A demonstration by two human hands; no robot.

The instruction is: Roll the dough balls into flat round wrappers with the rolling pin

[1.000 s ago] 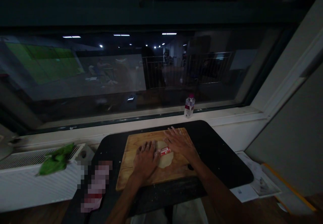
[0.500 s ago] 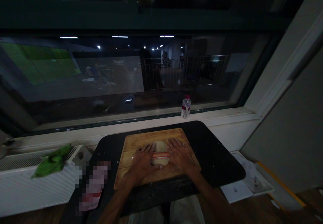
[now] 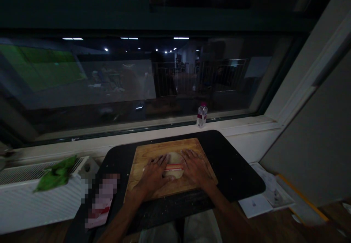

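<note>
A pale disc of dough [image 3: 173,158] lies on a wooden board [image 3: 153,151] on a black table [image 3: 233,162]. Across the dough lies a red-and-white cylinder [image 3: 173,167], used like a roller. My left hand [image 3: 152,173] rests flat on the cylinder's left end, fingers stretched forward. My right hand [image 3: 194,168] lies flat on its right end, fingers spread. Both palms press down on the cylinder, and its ends are hidden beneath them.
A small water bottle [image 3: 202,115] stands on the window sill behind the table. A green cloth [image 3: 55,175] lies on the white radiator at left. A blurred packet [image 3: 100,202] sits on the table's left edge. Papers [image 3: 263,201] lie on the floor at right.
My hands have come level on either end of the cylinder, which turned from slanted to crosswise and rolled towards me over the dough. The camera shifted slightly.
</note>
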